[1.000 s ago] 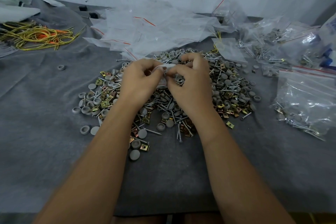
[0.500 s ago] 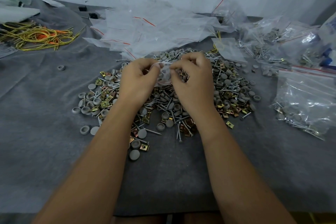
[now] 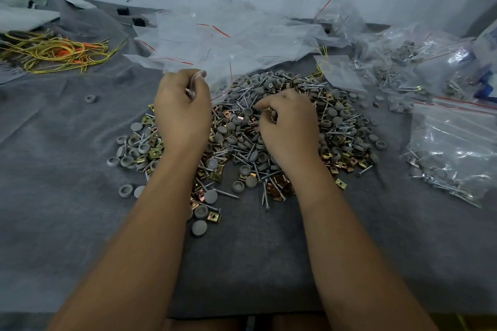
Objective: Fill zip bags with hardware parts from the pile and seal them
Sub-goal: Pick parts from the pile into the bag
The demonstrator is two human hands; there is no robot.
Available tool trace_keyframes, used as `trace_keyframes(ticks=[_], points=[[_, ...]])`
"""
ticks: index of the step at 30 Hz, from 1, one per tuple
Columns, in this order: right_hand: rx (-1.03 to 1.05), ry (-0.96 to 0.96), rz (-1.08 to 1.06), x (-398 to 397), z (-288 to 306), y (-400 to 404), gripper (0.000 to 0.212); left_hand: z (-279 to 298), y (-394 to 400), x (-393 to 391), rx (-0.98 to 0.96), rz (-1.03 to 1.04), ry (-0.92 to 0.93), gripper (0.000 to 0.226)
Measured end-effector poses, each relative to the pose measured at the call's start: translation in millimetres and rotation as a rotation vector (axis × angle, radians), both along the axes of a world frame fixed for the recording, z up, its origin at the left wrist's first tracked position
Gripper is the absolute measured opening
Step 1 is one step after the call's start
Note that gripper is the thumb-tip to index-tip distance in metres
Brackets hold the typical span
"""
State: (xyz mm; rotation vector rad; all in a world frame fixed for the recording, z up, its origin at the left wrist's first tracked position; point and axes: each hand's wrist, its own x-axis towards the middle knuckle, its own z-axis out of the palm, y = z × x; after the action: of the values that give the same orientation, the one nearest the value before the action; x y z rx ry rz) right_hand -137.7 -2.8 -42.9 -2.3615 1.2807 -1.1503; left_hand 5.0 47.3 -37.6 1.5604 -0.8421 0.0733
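A pile of hardware parts (image 3: 242,140), made of grey caps, silver screws and brass clips, lies on the grey cloth (image 3: 67,196). My left hand (image 3: 183,113) hovers over the pile's left edge and grips a small clear zip bag (image 3: 195,80) by its top, the bag mostly hidden in my fist. My right hand (image 3: 289,126) is down on the middle of the pile, its fingers curled and pinching at parts under the fingertips.
Several empty clear zip bags with red seal lines (image 3: 228,43) lie behind the pile. Filled bags (image 3: 454,148) sit at the right, with more (image 3: 411,62) at the back right. Yellow and orange wire ties (image 3: 53,51) lie far left. One loose grey cap (image 3: 91,99) sits apart.
My hands were together working the small bag above the pile. They have separated: the left keeps the bag, the right has dropped onto the pile.
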Motion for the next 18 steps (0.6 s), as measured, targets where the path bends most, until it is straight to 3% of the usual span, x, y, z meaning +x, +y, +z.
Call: trace_keyframes(ticks=[11,18], points=[[-0.08,0.415,0.113,2,-9,-1,0.036,-9,-4,2,0.172,-0.114,-0.016,0.022],[-0.022,0.293,0.123,3,-6,-1,0.033,-11,-6,3,0.214,-0.128,0.005,0.014]])
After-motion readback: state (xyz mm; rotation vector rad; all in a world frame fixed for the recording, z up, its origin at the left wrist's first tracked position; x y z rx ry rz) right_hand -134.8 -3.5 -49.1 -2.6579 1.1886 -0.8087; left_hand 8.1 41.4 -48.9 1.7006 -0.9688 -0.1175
